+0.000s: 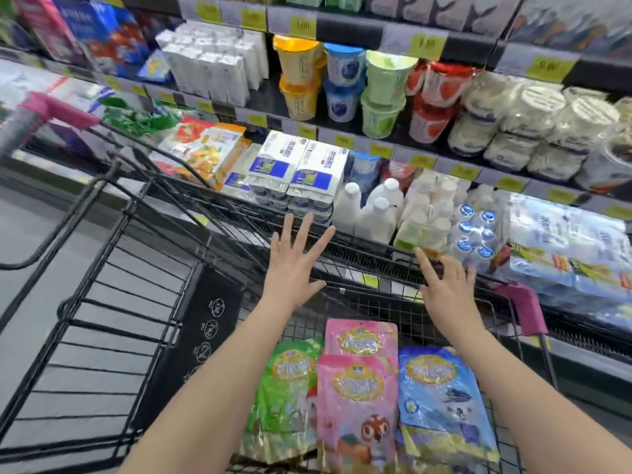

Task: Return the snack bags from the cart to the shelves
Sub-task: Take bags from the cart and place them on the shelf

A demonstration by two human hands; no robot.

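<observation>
Both hands are seen spread and empty above the cart (143,302). The left hand (290,265) is held clear of the far rim; the right hand (448,285) is laid against that rim, just beside the pink corner guard (523,309). Four snack bags are found below the wrists: green (287,398), two pink (359,405), blue (441,398). Open basket room is noted left of the left forearm. The shelves (342,138) lie directly beyond the fingertips, fully stocked.

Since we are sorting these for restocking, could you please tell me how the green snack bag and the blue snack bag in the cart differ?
The green snack bag lies leftmost, beside the pink bags; the blue snack bag lies rightmost. Only the blue one shows a yellowish bottom band. Both carry a yellow oval label and lie flat, untouched.
</observation>
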